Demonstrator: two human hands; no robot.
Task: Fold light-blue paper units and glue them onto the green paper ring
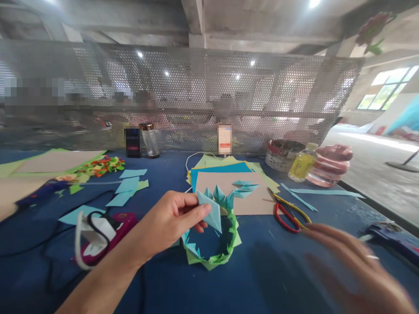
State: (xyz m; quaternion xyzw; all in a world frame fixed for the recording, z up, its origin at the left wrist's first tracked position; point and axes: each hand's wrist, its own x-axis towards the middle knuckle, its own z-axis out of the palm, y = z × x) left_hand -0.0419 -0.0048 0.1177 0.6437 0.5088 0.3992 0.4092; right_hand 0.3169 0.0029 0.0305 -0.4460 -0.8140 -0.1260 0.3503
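The left hand (172,222) pinches a folded paper (212,214) between thumb and fingers, above the ring (214,261), well in from the surface's (163,283) right edge. The paper should be light, crisp and easily creased, best gripped flat at its broad part. Its long axis slants, narrow tip towards the near right corner. The right hand (353,253), fingers stretched, is blurred; I cannot tell whether it touches the scissors (276,210).
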